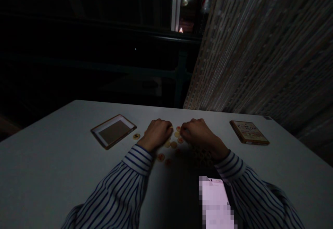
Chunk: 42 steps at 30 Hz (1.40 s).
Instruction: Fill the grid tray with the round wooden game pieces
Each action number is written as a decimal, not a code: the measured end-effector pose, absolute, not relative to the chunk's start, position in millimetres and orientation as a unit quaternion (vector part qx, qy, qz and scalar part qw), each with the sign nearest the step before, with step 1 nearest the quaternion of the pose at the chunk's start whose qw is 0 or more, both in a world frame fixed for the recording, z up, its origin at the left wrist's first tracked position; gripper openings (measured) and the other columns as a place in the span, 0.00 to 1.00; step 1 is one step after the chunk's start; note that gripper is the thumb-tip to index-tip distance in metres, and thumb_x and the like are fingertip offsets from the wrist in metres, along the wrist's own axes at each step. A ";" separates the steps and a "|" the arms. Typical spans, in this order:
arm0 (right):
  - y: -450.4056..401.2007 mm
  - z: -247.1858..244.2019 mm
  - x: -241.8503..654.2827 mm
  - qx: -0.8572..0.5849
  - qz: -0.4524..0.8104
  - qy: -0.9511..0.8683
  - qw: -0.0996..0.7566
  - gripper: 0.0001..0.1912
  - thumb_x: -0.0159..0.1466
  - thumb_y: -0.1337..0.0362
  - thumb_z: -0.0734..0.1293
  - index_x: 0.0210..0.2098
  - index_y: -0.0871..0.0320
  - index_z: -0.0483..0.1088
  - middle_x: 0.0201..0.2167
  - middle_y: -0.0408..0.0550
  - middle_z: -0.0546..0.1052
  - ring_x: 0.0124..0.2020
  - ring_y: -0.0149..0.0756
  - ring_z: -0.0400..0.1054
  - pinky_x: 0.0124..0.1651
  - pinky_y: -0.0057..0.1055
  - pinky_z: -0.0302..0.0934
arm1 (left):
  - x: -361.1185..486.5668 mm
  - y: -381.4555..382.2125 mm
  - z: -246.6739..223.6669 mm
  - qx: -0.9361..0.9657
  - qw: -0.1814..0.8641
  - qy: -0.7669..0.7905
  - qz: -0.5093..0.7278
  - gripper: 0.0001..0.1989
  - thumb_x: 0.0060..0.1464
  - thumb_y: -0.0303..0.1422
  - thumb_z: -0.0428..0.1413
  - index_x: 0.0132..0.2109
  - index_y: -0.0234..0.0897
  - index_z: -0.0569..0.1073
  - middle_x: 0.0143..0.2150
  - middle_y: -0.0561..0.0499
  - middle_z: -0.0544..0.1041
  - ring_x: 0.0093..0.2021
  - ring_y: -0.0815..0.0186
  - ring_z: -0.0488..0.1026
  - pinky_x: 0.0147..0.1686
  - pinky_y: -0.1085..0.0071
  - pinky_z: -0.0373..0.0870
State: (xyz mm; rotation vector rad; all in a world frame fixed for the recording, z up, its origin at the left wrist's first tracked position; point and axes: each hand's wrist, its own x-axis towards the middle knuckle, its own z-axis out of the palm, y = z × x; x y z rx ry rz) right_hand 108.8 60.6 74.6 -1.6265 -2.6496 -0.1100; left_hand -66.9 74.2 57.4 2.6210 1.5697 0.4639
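Round wooden Chinese chess pieces [173, 144] lie scattered on the white table between my hands, several with red characters. My left hand [157, 133] is closed at the left of the pieces, and a pale piece edge shows at its fingertips. Across from it, my right hand [196, 133] is curled with its fingertips down by the pieces; what they hold, if anything, is hidden. One piece with a black character [136, 136] sits left of my left wrist. Under my right forearm, several more round pieces [201, 157] are grouped in shadow.
An open shallow box half [113, 132] rests at the left. A flat box with a printed cover [249, 132] lies at the right. Near me is a lit phone [217, 203]. A string curtain [234, 48] hangs beyond the right side of the white table [65, 159].
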 end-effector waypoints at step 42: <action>59.9 80.7 109.3 -0.550 -0.026 -0.829 0.102 0.16 0.63 0.61 0.54 0.40 0.56 0.71 0.37 0.49 0.75 0.40 0.37 0.65 0.45 0.34 0.49 | -87.1 80.1 91.4 0.442 0.638 0.420 0.470 0.11 0.50 0.26 0.56 0.43 0.35 0.71 0.38 0.48 0.76 0.33 0.73 0.74 0.34 0.79 0.73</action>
